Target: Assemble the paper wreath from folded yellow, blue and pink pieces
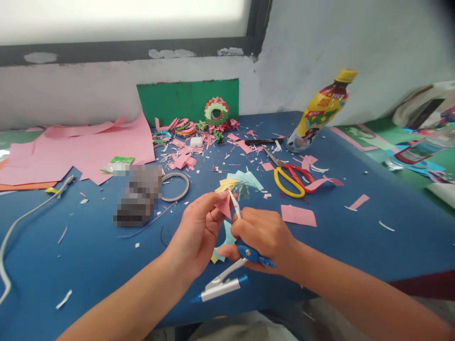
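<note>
Forearms (138,289) over table edge (265,304); right hand (266,237) grips compass (249,253); left hand (199,227) pinches pink paper (224,208); scissors (279,162) apart

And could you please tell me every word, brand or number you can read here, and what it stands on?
None can be read with certainty.
Yellow-capped bottle: printed characters on its label, too blurred to read.
Bottle at the far right: label too blurred to read.
Small green packet: too small to tell whether it carries print.
</note>
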Demonstrator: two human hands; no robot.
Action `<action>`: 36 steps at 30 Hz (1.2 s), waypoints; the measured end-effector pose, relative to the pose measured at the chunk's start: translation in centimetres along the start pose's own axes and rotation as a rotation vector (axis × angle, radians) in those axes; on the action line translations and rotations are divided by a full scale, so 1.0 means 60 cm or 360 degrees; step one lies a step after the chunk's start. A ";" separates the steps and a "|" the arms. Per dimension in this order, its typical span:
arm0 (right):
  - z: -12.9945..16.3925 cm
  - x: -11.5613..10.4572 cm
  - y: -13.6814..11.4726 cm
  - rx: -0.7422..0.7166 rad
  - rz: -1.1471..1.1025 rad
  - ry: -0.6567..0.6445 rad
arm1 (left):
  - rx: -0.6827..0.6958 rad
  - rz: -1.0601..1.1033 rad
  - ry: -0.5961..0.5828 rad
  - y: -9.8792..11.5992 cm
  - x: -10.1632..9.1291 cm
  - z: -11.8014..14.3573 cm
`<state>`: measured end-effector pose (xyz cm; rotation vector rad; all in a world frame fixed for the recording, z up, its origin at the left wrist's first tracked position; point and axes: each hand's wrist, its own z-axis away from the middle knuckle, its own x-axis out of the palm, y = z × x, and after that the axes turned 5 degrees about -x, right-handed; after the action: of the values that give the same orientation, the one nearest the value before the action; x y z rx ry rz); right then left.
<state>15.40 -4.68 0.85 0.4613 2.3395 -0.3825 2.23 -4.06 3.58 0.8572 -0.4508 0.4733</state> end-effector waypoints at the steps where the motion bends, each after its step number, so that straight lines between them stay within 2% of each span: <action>1: -0.002 -0.001 0.000 -0.0005 0.0009 -0.0002 | -0.0007 -0.0020 0.0011 0.000 0.000 0.000; 9: -0.005 -0.007 0.003 -0.0080 -0.0062 0.0000 | 0.0006 -0.0175 -0.0042 -0.002 -0.004 0.000; 13: 0.001 -0.004 0.007 -0.0112 -0.0158 0.0032 | 0.0204 -0.0269 -0.0127 -0.003 -0.006 -0.003; 17: 0.005 -0.015 0.001 -0.0252 -0.0221 0.0024 | 0.0350 -0.0243 -0.0092 0.002 -0.006 -0.011; 19: 0.007 -0.028 0.000 -0.0278 -0.0217 0.0091 | 0.0415 -0.0229 -0.0078 0.005 -0.007 -0.015; 22: 0.005 -0.046 0.008 -0.0041 -0.0194 0.0409 | 0.0522 -0.0342 -0.0097 0.008 -0.010 -0.017; 24: 0.000 -0.049 0.019 0.0295 -0.0284 0.0669 | 0.0564 -0.0455 -0.0134 0.008 -0.011 -0.016; 26: -0.007 -0.047 0.030 0.0649 -0.0539 0.0781 | 0.0580 -0.0566 -0.0184 0.008 -0.010 -0.013; 28: -0.012 -0.043 0.037 0.0913 -0.0872 0.0712 | 0.0578 -0.0677 -0.0233 0.006 -0.009 -0.009; 30: -0.015 -0.040 0.039 0.1069 -0.1088 0.0581 | 0.0569 -0.0772 -0.0244 0.004 -0.007 -0.006; 32: -0.015 -0.040 0.038 0.1150 -0.1139 0.0531 | 0.0585 -0.0828 -0.0218 0.003 -0.006 -0.002; 36: -0.013 -0.043 0.033 0.1147 -0.1103 0.0559 | 0.0689 -0.0855 -0.0157 0.004 -0.006 0.001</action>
<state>17.54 -3.15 2.91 0.0055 2.5938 -1.6084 1.80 -4.04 3.56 1.3733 -0.1913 0.0254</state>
